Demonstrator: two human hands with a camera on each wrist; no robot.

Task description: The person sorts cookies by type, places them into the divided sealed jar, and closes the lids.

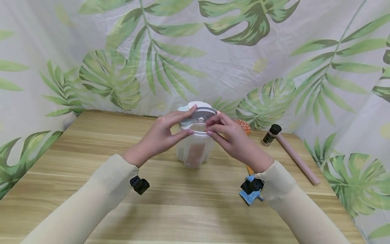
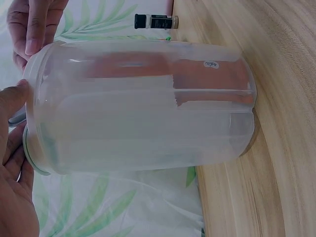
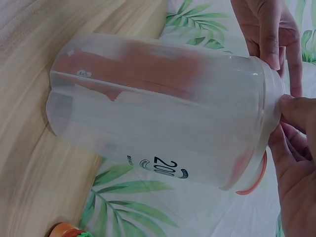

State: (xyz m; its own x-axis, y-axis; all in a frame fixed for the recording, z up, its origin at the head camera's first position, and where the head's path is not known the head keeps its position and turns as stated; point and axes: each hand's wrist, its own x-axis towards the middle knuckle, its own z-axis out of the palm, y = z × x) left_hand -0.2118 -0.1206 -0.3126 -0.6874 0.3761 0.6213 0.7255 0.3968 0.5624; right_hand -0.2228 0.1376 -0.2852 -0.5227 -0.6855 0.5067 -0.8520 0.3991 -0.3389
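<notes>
A tall, translucent plastic storage canister stands upright on the wooden table. Reddish-brown content shows through one section of its wall, in both wrist views as well. On its top, a grey-and-white flip lid is raised over an opening. My left hand holds the canister top from the left, thumb on the rim and a finger against the raised lid. From the right, my right hand grips the rim with its thumb in front and bent fingers at the opening. Whether those fingers hold anything else is hidden.
Right of the canister stand a black-capped spice bottle and, beside it, a pink rod. An orange, speckled round thing is partly behind my right hand. A blue packet lies under the right wrist. A leaf-print curtain hangs behind.
</notes>
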